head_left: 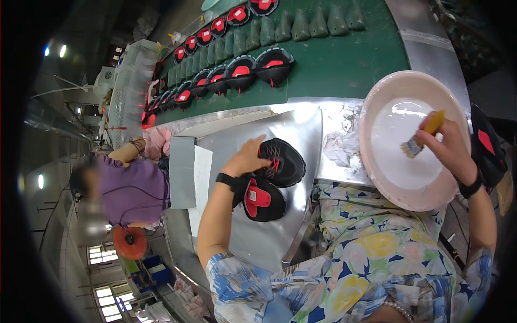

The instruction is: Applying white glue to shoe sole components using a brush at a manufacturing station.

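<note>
Clothing [371, 258] borders a basin [372, 121] of white liquid [393, 161] (right fingers [432, 142] grasp brush [413, 147]; left fingers [255, 144] touch shoe [288, 164], grip unclear).

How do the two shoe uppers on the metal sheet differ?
The far upper shows crisscross lacing; the near upper shows a red panel with a white label. The left hand touches the far upper; the near upper lies by that wrist. Both are mostly black with red parts.

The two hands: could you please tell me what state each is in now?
Left hand: open, touching the laced shoe.
Right hand: closed, holding the brush.
</note>
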Tool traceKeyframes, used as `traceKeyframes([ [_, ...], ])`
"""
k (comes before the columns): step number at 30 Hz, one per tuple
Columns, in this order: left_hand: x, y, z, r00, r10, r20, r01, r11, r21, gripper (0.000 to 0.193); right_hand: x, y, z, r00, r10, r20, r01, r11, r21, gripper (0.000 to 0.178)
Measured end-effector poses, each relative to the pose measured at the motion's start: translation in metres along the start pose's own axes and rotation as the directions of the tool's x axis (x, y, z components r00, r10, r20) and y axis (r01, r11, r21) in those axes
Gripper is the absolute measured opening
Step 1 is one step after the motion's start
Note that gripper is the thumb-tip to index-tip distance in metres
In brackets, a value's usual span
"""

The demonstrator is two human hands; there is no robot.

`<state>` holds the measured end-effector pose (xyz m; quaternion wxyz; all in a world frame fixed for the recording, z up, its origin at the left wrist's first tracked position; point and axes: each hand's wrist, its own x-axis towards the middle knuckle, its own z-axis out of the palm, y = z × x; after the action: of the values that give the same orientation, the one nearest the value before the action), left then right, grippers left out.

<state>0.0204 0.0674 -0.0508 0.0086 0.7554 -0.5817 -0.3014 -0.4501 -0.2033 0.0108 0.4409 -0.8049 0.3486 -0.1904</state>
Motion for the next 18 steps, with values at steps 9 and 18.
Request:
traceKeyframes([
  [9, 0.017, 0.035, 0.017, 0.855, -0.509, -0.099, 0.431, 0.804, -0.41, 0.077, 0.001, 0.003, 0.018, 0.997, -0.064, 0.031, 0.064, 0.998, -0.021, 0.031],
  [18, 0.032, 0.101, 0.042, 0.805, 0.575, -0.147, -0.495, 0.787, 0.368, 0.05, -0.014, 0.022, 0.053, 0.962, -0.163, 0.218, 0.187, 0.978, -0.096, 0.029],
])
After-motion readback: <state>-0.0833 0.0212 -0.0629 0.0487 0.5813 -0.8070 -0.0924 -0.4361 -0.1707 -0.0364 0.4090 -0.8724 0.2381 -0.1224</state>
